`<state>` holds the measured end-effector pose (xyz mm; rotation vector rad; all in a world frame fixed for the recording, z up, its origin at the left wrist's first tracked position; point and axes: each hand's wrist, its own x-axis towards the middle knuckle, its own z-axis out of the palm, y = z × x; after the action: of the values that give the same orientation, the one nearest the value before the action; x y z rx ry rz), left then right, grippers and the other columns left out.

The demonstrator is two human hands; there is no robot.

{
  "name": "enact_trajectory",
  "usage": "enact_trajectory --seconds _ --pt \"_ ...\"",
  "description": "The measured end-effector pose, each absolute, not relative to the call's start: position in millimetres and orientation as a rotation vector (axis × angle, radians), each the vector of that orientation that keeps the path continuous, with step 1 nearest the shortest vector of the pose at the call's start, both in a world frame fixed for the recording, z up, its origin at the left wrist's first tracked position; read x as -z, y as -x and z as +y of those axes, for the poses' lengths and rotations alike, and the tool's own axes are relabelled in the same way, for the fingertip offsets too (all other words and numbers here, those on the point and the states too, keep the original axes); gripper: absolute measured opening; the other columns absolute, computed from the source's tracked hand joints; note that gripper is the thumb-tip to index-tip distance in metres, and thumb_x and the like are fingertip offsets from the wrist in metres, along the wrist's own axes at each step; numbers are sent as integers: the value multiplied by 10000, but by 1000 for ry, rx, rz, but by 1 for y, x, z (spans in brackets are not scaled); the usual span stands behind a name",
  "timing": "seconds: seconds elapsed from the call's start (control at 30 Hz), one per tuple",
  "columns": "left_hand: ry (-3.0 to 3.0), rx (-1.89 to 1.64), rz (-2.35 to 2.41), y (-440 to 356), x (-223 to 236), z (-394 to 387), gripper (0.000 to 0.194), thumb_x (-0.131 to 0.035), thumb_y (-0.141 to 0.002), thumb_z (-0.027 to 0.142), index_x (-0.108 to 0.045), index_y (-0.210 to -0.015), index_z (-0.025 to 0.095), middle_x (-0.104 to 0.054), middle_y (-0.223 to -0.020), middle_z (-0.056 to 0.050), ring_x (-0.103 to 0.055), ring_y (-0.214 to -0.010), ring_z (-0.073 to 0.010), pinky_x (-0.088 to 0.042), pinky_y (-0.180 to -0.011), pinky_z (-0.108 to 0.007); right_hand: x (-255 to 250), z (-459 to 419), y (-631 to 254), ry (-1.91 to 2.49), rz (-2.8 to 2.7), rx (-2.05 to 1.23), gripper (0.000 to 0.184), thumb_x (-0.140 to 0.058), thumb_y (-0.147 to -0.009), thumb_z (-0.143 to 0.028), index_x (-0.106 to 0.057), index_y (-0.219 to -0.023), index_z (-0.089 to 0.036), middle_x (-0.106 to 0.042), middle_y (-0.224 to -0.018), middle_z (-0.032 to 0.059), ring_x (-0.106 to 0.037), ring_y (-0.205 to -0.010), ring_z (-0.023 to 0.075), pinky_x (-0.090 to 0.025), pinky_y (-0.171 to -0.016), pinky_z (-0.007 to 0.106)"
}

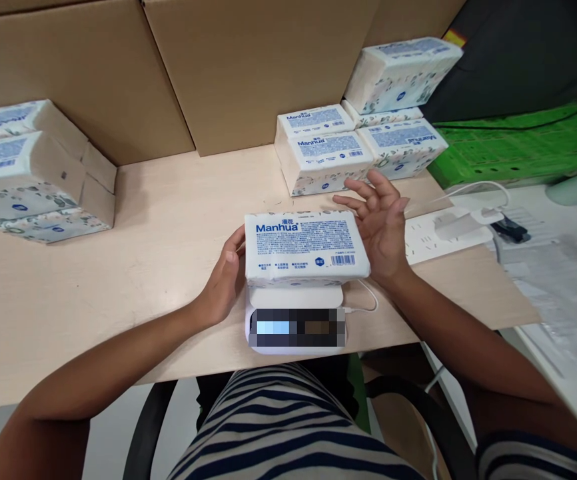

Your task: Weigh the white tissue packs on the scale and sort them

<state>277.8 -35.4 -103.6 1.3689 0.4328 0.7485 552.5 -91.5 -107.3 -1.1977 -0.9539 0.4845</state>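
A white tissue pack (306, 243) with blue Manhua print lies flat on a small white scale (296, 323) near the front edge of the wooden table (168, 227). My left hand (223, 277) curls against the pack's left end, fingers touching it. My right hand (381, 223) is just off the pack's right end, fingers spread and lifted, holding nothing.
Several tissue packs (358, 130) are stacked at the back right, and more packs (28, 170) at the left. Cardboard boxes (248, 67) stand along the back. A white power strip (443, 237) with plugs lies to the right, beyond it a green mat (518, 147).
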Motion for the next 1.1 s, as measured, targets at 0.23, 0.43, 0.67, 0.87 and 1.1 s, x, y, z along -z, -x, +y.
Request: enact_trajectory --seconds 0.23,0.43,0.67,0.87,1.1 --pt "-1358 -745 430 -279 101 -35 713 -385 -1069 805 -539 -1610 367 -429 -1793 -45 -310 -1698 -380 -302 -1386 -651 107 -91 -553 1215 -967 -476 742 -401 -945 -955 -614 -1457 -462 -701 -1482 58 -718 -1284 330 -620 -1005 567" --pt "-1354 -743 438 -280 100 -35 729 -394 -1060 817 -560 -1598 355 -450 -1777 -64 -342 -1682 -391 -308 -1377 -672 107 -93 -551 1201 -971 -479 700 -421 -959 -937 -622 -1442 -471 -704 -1471 52 -718 -1282 326 -616 -1021 573" --pt "-1351 -745 464 -278 103 -35 716 -411 -1064 807 -549 -1612 368 -469 -1766 -60 -327 -1689 -397 -304 -1376 -684 107 -92 -550 1206 -967 -481 724 -428 -943 -955 -629 -1443 -471 -717 -1464 47 -723 -1280 328 -627 -1025 577" --pt "-1366 -741 474 -278 103 -35 722 -414 -1062 808 -552 -1615 365 -460 -1772 -63 -354 -1676 -399 -311 -1371 -686 107 -93 -551 1180 -984 -462 700 -419 -964 -934 -627 -1454 -479 -720 -1469 43 -738 -1269 331 -630 -1035 590" --pt "-1382 -740 485 -278 102 -35 735 -412 -1057 816 -544 -1623 366 -460 -1773 -62 -314 -1697 -392 -314 -1373 -675 104 -94 -550 1173 -1005 -486 693 -441 -946 -944 -627 -1439 -495 -712 -1475 43 -736 -1263 339 -616 -1019 582"
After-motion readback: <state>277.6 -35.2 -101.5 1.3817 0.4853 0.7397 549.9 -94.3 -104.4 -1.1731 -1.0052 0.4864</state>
